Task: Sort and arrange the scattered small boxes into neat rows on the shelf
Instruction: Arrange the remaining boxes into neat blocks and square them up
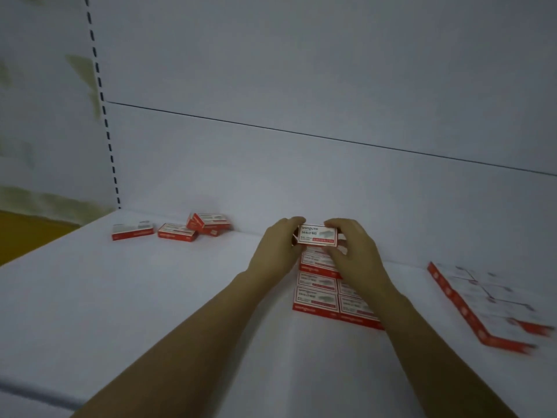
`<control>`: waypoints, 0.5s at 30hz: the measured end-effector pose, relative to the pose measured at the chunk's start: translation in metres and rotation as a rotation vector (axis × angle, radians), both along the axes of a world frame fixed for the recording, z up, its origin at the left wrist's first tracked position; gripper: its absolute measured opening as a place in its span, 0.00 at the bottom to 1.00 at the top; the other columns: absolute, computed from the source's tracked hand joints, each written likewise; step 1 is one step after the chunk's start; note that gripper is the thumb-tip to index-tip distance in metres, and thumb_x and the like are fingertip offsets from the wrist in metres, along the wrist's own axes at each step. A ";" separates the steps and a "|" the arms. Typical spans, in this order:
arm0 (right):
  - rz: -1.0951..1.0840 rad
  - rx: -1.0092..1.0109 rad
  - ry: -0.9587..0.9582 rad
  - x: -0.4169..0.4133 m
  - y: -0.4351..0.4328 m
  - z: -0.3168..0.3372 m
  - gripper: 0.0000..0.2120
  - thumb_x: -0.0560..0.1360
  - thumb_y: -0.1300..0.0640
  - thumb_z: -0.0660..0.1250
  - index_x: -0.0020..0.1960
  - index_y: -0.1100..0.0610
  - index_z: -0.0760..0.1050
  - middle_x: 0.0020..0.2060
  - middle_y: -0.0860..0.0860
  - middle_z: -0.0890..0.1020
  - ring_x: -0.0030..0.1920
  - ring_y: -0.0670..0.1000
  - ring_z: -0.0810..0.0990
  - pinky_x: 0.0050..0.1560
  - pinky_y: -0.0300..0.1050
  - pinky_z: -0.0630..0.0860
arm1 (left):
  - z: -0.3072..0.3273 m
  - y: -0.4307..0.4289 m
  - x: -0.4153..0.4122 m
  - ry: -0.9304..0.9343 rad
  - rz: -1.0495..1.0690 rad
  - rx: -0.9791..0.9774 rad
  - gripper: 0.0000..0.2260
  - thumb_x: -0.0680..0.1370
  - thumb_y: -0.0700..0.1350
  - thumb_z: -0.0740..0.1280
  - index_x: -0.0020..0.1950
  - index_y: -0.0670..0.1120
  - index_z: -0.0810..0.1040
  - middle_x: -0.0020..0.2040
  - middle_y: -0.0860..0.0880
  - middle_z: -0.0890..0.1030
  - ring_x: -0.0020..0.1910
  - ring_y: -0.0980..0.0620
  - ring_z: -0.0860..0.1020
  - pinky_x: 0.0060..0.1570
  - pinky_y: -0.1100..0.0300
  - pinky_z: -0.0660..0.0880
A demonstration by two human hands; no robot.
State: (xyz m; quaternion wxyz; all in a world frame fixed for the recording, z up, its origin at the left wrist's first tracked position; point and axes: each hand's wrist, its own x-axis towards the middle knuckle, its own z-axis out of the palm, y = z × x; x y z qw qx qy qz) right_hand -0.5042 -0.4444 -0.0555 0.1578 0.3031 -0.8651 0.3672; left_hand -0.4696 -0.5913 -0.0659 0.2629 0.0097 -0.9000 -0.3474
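A small red-and-white box (316,235) is held between both hands at the far end of a block of similar boxes (316,292) laid in rows on the white shelf (150,297). My left hand (275,251) grips its left end. Around its right end curl the fingers of my right hand (352,251). Part of the block lies hidden under my right forearm. A few loose boxes (177,231) lie scattered at the back left, one pile (208,223) tilted against the back wall.
Another block of arranged boxes (482,306) lies at the right, blurred. The shelf's back panel (301,176) rises just behind the held box. A slotted upright (105,122) stands at the left. The shelf's front edge (36,393) runs along the lower left.
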 end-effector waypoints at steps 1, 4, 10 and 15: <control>-0.004 -0.042 -0.016 0.000 0.002 -0.003 0.17 0.75 0.60 0.65 0.64 0.54 0.71 0.61 0.50 0.74 0.60 0.51 0.75 0.62 0.53 0.73 | -0.003 0.003 -0.001 0.016 0.002 0.037 0.19 0.77 0.42 0.66 0.68 0.45 0.71 0.59 0.46 0.77 0.52 0.51 0.77 0.53 0.61 0.74; 0.008 -0.062 -0.030 -0.002 0.007 -0.009 0.19 0.75 0.58 0.65 0.66 0.53 0.70 0.62 0.49 0.74 0.61 0.49 0.74 0.64 0.52 0.73 | -0.011 0.008 -0.003 0.044 0.001 0.124 0.18 0.77 0.42 0.66 0.68 0.46 0.71 0.59 0.48 0.77 0.50 0.55 0.75 0.51 0.65 0.73; 0.008 -0.054 0.001 -0.012 0.010 -0.007 0.19 0.76 0.56 0.66 0.66 0.53 0.69 0.63 0.50 0.73 0.61 0.48 0.75 0.63 0.44 0.72 | -0.015 0.004 -0.005 0.058 -0.020 0.228 0.18 0.76 0.42 0.68 0.65 0.48 0.72 0.54 0.51 0.79 0.46 0.56 0.76 0.41 0.73 0.71; 0.033 -0.121 -0.081 -0.013 0.012 -0.002 0.19 0.75 0.58 0.67 0.65 0.53 0.71 0.61 0.48 0.75 0.58 0.44 0.76 0.50 0.24 0.69 | -0.008 -0.006 -0.005 0.035 -0.082 0.325 0.18 0.72 0.40 0.72 0.61 0.47 0.74 0.50 0.53 0.80 0.45 0.56 0.79 0.44 0.70 0.76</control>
